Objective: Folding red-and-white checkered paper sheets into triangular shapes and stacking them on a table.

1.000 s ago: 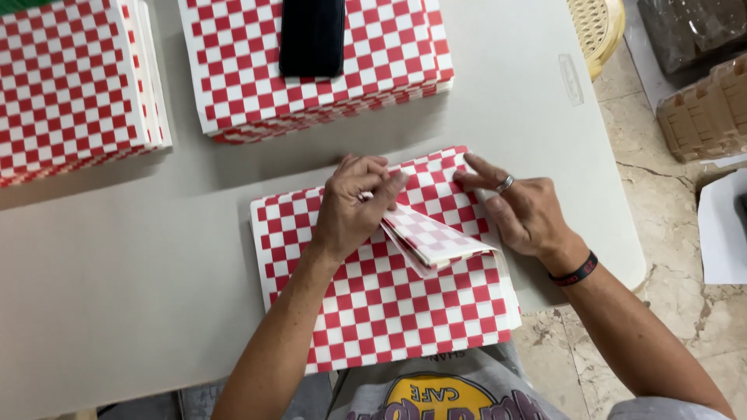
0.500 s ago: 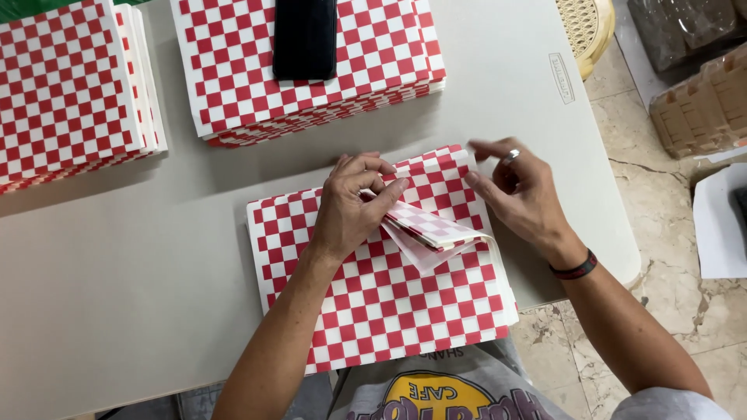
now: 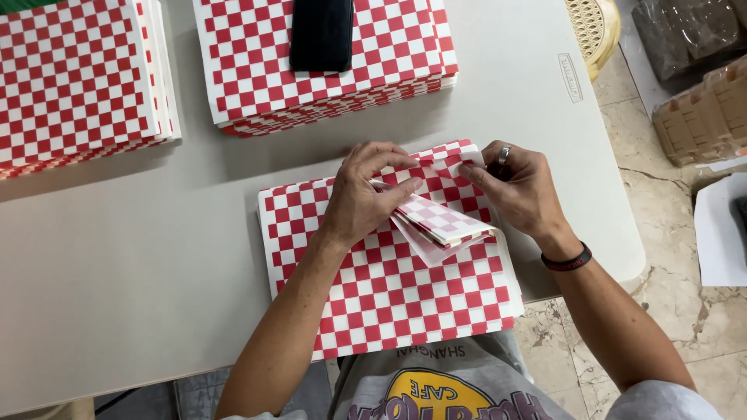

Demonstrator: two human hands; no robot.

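Checkered sheets [image 3: 436, 222] in hands; phone [image 3: 321, 33] atop stack [image 3: 389, 54].

A sheet of paper [image 3: 389, 295] lies on the bench [image 3: 117, 272] at the near edge. A folded sheet [image 3: 440, 225] rests on top of it, between the hands. Behind are two paper stacks [image 3: 78, 78], side by side. A phone [image 3: 321, 33] lies on the right stack [image 3: 389, 54]

A packing workshop: checkered paper stacks [image 3: 327, 70] on a grey table [image 3: 124, 257], tiled floor [image 3: 669, 311]
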